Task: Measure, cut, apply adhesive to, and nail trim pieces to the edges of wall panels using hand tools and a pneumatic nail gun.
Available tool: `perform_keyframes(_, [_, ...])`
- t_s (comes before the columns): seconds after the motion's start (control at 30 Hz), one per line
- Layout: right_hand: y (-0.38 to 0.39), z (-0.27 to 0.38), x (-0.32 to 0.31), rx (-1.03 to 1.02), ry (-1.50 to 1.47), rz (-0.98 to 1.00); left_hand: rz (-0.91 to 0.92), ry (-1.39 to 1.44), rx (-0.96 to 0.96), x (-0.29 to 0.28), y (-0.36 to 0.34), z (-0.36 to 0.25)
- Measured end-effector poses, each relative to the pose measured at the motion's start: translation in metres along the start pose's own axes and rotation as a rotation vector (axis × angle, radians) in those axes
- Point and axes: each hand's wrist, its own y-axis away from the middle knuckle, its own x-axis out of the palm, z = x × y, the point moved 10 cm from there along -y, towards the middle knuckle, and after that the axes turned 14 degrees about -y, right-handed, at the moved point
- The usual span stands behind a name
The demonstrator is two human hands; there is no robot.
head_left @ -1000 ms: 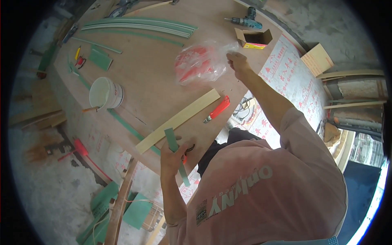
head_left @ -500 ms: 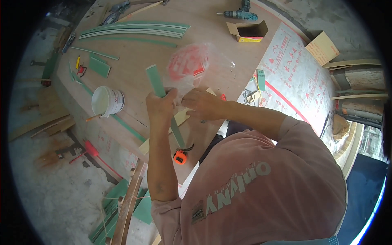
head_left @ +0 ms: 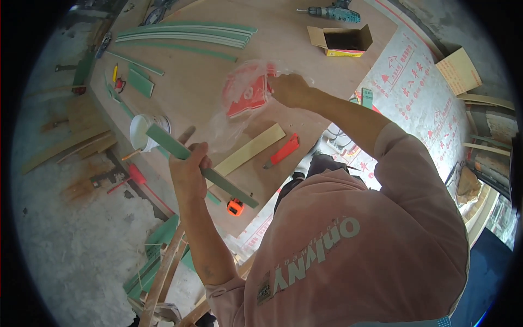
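Note:
My left hand (head_left: 188,167) is closed around a narrow green board strip (head_left: 231,190), which slants above the table from near the bucket toward the orange tape measure (head_left: 235,207). My right hand (head_left: 290,91) grips the right side of a clear plastic bag (head_left: 231,122) with red printed contents (head_left: 247,96); its fingertips are partly hidden. Between my arms, a pale flat strip (head_left: 251,146) lies on the table beside a red utility knife (head_left: 282,151).
A white bucket (head_left: 143,126) stands left of my left hand. Long green-edged strips (head_left: 188,34) lie across the far side of the brown table (head_left: 199,82). A cordless drill (head_left: 333,13) and an opened carton (head_left: 346,43) are at the far right.
My right hand has left my left hand and moved away to the plastic bag. My left hand has shifted left, with the green strip tilted further over. The red knife now shows plainly.

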Motion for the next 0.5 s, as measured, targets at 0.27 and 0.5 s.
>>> perform_keyframes(0.27, [-0.009, 0.034, 0.006, -0.061, 0.088, 0.237, -0.21, 0.083, 0.196, -0.011, 0.001, -0.048])
perform_keyframes(0.5, [-0.035, 0.053, -0.007, -0.305, -0.028, 0.021, -0.103, 0.07, 0.115, -0.001, 0.006, -0.041])
